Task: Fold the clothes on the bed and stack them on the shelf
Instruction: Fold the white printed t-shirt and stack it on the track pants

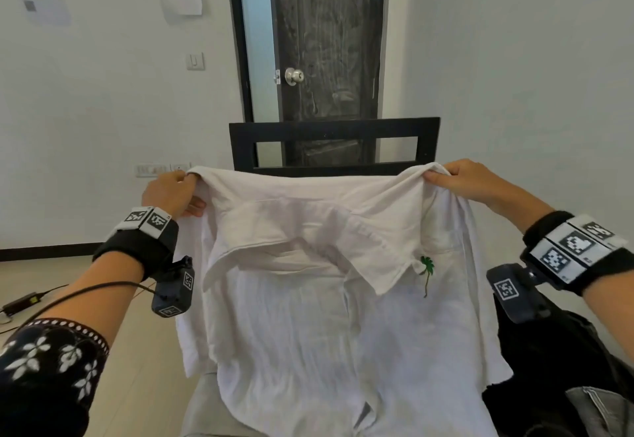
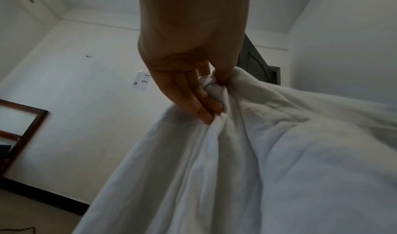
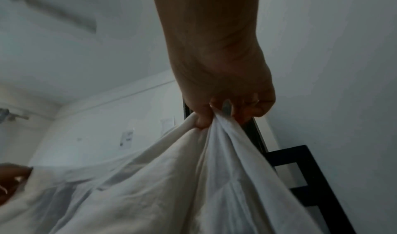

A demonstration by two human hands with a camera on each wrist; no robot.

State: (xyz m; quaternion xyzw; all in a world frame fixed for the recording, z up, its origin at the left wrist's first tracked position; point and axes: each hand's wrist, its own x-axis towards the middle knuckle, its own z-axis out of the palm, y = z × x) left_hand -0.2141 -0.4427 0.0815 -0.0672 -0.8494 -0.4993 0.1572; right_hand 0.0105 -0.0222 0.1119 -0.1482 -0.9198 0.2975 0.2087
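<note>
A white collared shirt (image 1: 308, 316) with a small green palm tree on the chest hangs spread out in front of me, held up by its two shoulders. My left hand (image 1: 178, 189) pinches the left shoulder, thumb against fingers, as the left wrist view shows (image 2: 206, 88). My right hand (image 1: 456, 179) grips the right shoulder in a bunched fold (image 3: 214, 118). The shirt (image 2: 257, 161) drapes down from both hands, and its lower part falls onto a pale grey surface (image 1: 202, 409) at the bottom of the head view.
A black frame with rails (image 1: 332, 141) stands behind the shirt, in front of a dark door (image 1: 326, 42). Dark clothing (image 1: 549, 368) lies at my lower right. A cable and power adapter (image 1: 24, 299) lie on the floor at the left. White walls surround.
</note>
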